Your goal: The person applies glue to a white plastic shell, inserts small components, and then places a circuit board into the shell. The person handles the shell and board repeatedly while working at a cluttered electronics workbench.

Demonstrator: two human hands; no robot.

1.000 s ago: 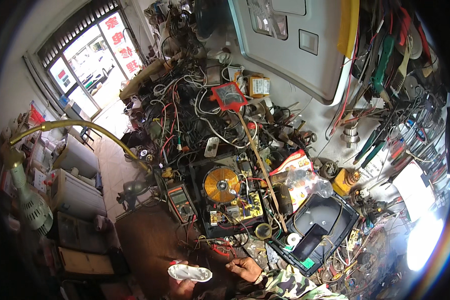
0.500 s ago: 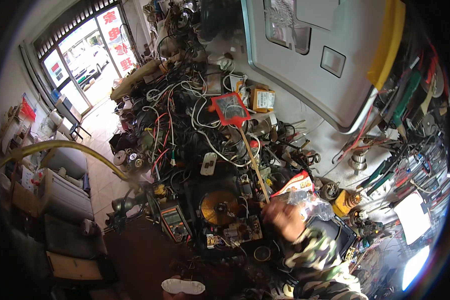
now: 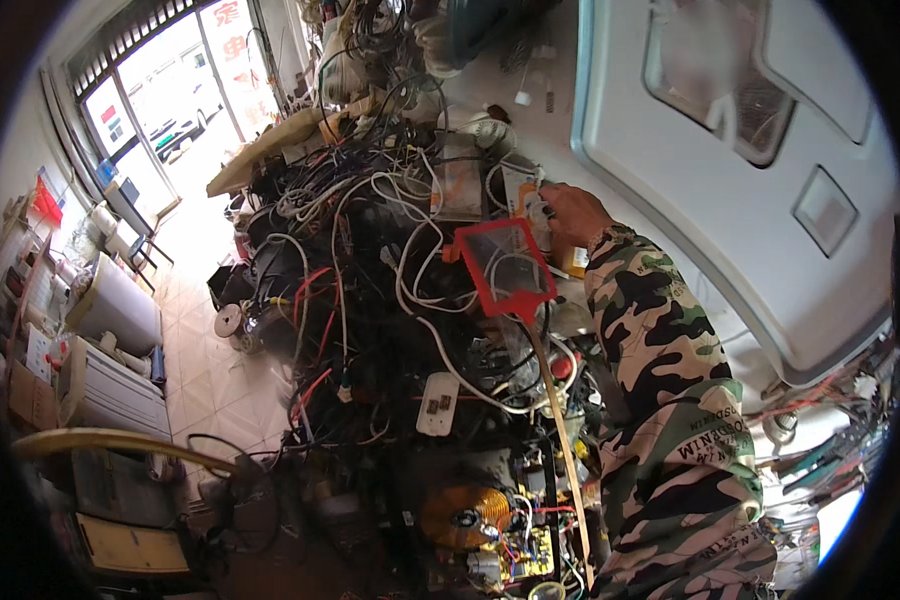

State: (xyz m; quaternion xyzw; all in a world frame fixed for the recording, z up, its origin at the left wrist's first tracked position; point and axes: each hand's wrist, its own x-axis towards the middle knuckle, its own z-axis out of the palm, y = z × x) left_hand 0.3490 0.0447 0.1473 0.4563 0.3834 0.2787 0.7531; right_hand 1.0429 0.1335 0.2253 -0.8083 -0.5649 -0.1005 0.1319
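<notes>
My right hand (image 3: 578,214), in a camouflage sleeve (image 3: 660,320), reaches far across the pile. Its fingers are curled at the right edge of a small white-and-orange box (image 3: 522,190); the fingertips are partly hidden. An orange-yellow box (image 3: 574,261) shows just below the wrist, half covered by the hand and sleeve. Left of the forearm lies a red fly swatter (image 3: 511,262) with a long wooden handle. Nearer to me are a copper coil (image 3: 462,516) and a circuit board (image 3: 532,556) with coloured wires. My left hand is out of view.
Tangled white and black cables (image 3: 370,190) cover the heap, with a white socket plate (image 3: 437,404) on it. A large white appliance panel (image 3: 620,130) stands at the right. A curved yellowish tube (image 3: 120,440) crosses the lower left. Tools crowd the right edge.
My right hand has moved up and away from beside the swatter's handle to the boxes at the back. The view has shifted, so the heap appears lower and larger.
</notes>
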